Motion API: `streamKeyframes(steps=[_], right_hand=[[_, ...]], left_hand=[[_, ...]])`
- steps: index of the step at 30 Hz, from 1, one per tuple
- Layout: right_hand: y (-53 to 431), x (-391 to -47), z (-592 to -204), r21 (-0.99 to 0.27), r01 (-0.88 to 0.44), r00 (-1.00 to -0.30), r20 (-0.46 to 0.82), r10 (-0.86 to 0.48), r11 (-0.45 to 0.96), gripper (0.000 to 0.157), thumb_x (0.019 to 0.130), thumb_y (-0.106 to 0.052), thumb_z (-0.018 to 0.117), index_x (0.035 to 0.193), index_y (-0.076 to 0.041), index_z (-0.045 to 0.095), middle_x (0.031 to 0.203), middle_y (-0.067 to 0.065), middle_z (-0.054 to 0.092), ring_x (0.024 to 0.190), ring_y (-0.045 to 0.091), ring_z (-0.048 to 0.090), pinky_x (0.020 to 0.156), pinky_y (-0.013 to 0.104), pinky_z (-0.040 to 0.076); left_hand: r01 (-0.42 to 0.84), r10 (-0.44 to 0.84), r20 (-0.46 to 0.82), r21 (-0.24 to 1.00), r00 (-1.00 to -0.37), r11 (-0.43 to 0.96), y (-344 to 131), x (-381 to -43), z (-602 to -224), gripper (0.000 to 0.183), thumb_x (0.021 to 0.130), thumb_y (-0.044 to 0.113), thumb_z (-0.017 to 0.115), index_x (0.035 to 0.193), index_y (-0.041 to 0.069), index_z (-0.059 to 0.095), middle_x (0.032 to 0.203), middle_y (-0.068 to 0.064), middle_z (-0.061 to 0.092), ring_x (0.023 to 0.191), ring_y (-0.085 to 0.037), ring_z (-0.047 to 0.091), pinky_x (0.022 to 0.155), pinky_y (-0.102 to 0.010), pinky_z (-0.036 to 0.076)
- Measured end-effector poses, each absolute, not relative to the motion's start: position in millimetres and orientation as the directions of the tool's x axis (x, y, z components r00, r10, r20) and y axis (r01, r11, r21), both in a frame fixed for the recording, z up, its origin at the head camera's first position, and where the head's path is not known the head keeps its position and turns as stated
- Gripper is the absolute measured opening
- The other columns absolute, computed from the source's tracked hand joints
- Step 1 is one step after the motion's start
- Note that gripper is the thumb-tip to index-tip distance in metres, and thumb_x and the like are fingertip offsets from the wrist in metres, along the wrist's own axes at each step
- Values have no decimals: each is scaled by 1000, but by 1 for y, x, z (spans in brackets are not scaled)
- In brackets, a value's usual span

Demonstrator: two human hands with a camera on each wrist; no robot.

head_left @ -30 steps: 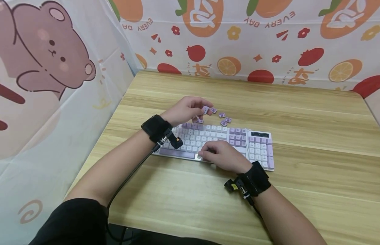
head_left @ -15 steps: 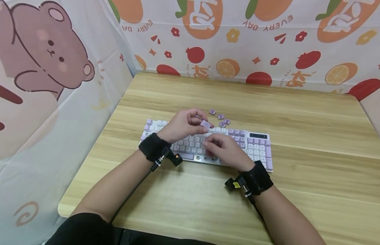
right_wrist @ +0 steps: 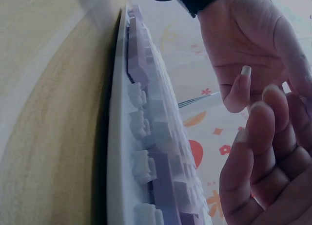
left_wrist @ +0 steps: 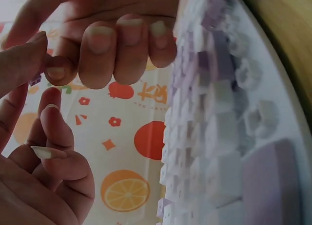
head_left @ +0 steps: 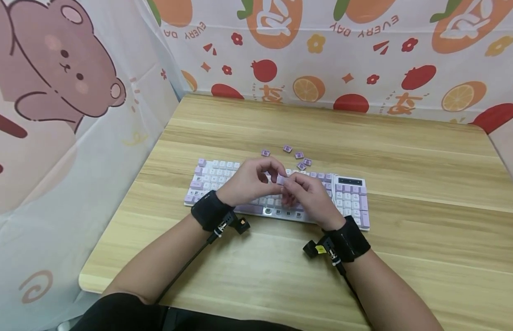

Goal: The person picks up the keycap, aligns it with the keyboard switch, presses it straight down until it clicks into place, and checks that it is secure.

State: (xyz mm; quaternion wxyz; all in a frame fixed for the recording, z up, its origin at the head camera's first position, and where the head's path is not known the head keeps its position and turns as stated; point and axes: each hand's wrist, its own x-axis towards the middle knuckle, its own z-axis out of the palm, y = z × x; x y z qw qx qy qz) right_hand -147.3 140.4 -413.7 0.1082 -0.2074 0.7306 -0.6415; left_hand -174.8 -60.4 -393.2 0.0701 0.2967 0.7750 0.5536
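Beyond the fingers [head_left: 275, 164], the fruit-print cloth [head_left: 331, 59] reads "EVERY DAY", upside down, high to their right; high to their left, only "EVERY DA" shows. Its stylised characters and the small legends on the keyboard [head_left: 350, 203] beneath them are unreadable.

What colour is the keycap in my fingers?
The keycap is light purple, seen best in the head view.

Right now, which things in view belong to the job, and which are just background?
Likely the job's:
keyboard
held purple keycap
five loose keycaps
left hand, right hand

Just background:
table
fruit-print cloth
bear-print cloth
wrist cameras
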Motion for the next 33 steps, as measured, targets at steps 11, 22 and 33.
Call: streamKeyframes(steps=[11,22,33], right_hand=[[139,-148,-418,-968,-184,-924,112,-366,168,35,98,-28,61,72,-4,60,72,10,63,68,23,61,64,32,52],[142,-150,-416,-959,-228,-908,147,-393,169,29,99,-16,55,77,0,64,70,11,60,67,21,59,65,30,52],[144,-149,-417,-961,-232,-894,151,-422,148,30,100,-14,49,79,0,65,73,10,63,71,20,63,72,31,55]], left_hand=[[619,548,390,713,-740,328,-56,-167,-395,22,80,7,79,99,14,71,100,4,66,83,-10,54,64,-27,45],[616,531,384,691,-756,378,-64,-165,-392,21,82,11,79,103,12,74,101,4,66,81,-17,57,58,-24,42],[622,555,365,679,-747,390,-68,-164,-387,22,83,15,79,104,13,75,101,4,68,84,-10,54,58,-24,42]])
